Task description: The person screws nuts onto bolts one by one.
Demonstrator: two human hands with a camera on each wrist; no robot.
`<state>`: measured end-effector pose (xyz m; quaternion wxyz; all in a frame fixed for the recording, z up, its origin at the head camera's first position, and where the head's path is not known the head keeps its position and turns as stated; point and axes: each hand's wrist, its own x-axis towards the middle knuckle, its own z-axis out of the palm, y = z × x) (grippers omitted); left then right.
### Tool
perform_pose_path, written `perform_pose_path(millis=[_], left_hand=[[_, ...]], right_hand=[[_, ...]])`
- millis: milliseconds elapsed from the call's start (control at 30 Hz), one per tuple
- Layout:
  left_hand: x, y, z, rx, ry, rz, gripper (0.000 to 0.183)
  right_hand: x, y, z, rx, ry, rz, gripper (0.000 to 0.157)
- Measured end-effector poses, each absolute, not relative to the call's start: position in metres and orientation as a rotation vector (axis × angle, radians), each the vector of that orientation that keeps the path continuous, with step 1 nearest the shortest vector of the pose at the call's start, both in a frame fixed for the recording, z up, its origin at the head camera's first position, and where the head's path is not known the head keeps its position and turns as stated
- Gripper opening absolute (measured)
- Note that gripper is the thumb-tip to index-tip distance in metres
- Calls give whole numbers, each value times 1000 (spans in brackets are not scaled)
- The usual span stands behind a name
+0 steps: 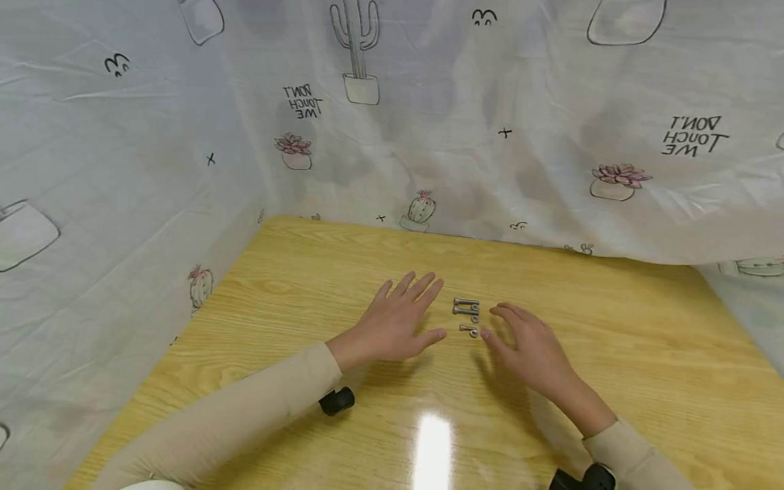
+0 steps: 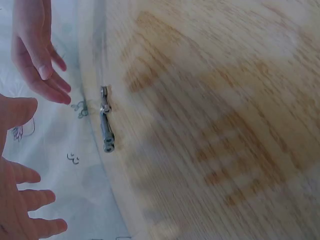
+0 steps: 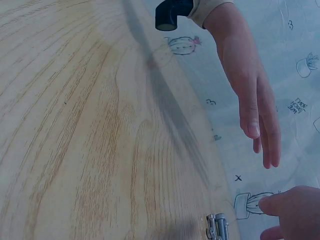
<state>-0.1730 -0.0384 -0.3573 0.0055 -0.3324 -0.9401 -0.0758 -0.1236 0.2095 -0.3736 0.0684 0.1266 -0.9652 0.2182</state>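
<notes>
On the wooden table lie two long metal bolts [image 1: 464, 311], side by side, and one short bolt [image 1: 465, 328] nearer the wearer. Small nuts [image 1: 474, 318] sit at the bolts' right ends. To their left my left hand [image 1: 395, 327] hovers with fingers spread and straight. My right hand [image 1: 535, 347] is on the other side, its fingers slightly bent, holding nothing. Neither hand touches the metal pieces. In the left wrist view the bolts [image 2: 107, 132] overlap in a line. At the bottom of the right wrist view the hardware [image 3: 218, 227] is partly cut off.
The wood-grain table [image 1: 294, 272] meets a pale cactus-print cloth [image 1: 429, 136] at the back and sides. A black wrist camera [image 1: 337, 401] sits under the left forearm, another [image 1: 584, 478] by the right wrist. Light glares off the table front [image 1: 432, 446].
</notes>
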Motion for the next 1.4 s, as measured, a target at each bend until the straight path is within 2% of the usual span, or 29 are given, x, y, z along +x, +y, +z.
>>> perform_pose_path(millis=[133, 400, 1400], left_hand=[[-154, -25, -365, -990, -2959, -273, 72], [-118, 4, -381, -867, -2968, -297, 62], [-135, 21, -388, -883, -2899, -351, 33]], right_hand=[[-114, 223, -379, 425, -2909, 711, 41], [-95, 250, -391, 512, -2900, 715, 39], [-115, 242, -400, 530, -2868, 799, 26]])
